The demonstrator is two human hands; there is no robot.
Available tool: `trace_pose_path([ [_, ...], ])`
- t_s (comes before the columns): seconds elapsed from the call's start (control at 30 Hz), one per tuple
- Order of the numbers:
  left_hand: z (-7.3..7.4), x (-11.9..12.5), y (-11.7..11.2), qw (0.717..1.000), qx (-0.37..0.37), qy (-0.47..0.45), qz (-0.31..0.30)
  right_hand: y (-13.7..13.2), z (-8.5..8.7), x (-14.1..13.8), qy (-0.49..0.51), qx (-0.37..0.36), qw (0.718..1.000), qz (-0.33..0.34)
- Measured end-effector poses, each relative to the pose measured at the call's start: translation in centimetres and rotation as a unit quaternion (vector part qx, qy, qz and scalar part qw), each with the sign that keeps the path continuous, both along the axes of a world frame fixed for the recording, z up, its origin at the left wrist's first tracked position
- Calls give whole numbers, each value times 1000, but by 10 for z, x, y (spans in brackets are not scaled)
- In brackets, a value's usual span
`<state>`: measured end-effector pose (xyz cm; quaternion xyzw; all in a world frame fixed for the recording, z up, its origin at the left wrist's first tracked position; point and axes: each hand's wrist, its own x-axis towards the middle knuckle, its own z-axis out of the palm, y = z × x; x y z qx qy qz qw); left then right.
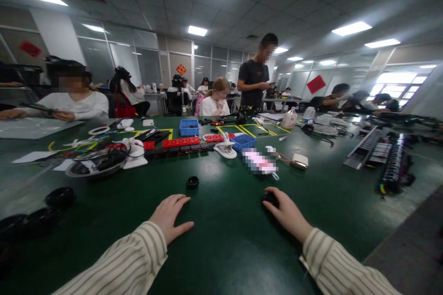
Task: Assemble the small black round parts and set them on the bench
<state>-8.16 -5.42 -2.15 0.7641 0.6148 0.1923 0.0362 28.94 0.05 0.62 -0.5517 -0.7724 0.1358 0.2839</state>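
Note:
My left hand [172,217] rests low over the green tabletop [221,235], its thumb and fingers apart with nothing between them. Just beyond its fingertips sits a small round black cup-shaped part [192,182], hollow side up. To the right, my right hand [286,212] has its thumb and fingers curled around a round black part [271,199], partly covered by the fingers. More round black parts [61,197] stand at the table's left, some cut off by the picture's edge.
A clear bowl [93,166] of dark parts and a white clamp-like stand [225,146] lie ahead. Beyond are red-topped socket strips [180,142], blue bins [189,127] and a beige device [299,161]. Long metal assemblies [393,163] lie right. Several people sit or stand across the room.

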Motion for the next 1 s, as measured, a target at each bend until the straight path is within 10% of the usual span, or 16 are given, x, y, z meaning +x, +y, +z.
trace_pose_path([
  [0.13,-1,2,1,1000,14,9,-10,19,-4,42,10,-7,986,-166],
  [0.53,4,1,0,999,18,15,-31,17,2,10,-45,188,973,-123],
  [0.8,5,1,1,999,12,5,-34,-3,6,-127,-108,187,955,202],
  [1.0,5,-2,2,998,-5,16,-56,32,5,-208,-76,194,967,145],
])
